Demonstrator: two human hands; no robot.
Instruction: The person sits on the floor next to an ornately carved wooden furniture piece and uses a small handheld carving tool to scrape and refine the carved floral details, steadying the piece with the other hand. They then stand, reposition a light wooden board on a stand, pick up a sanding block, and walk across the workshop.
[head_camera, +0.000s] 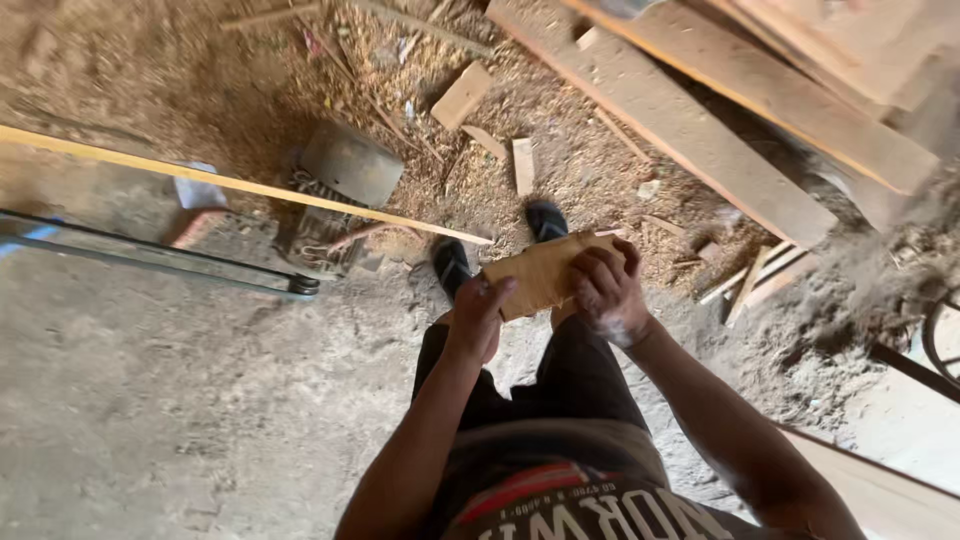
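board (540, 272) held in both hands above the feet | long axis left-right, tilted | left hand (478, 315) grasps left end | right hand (607, 290) clamps right end

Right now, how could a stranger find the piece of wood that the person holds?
Start at the long planks leaning across the sawdust floor, then come down to the two dark shoes. Just above them, the left hand and right hand grip a flat board. Unlike the offcuts lying on the floor, it is held up.
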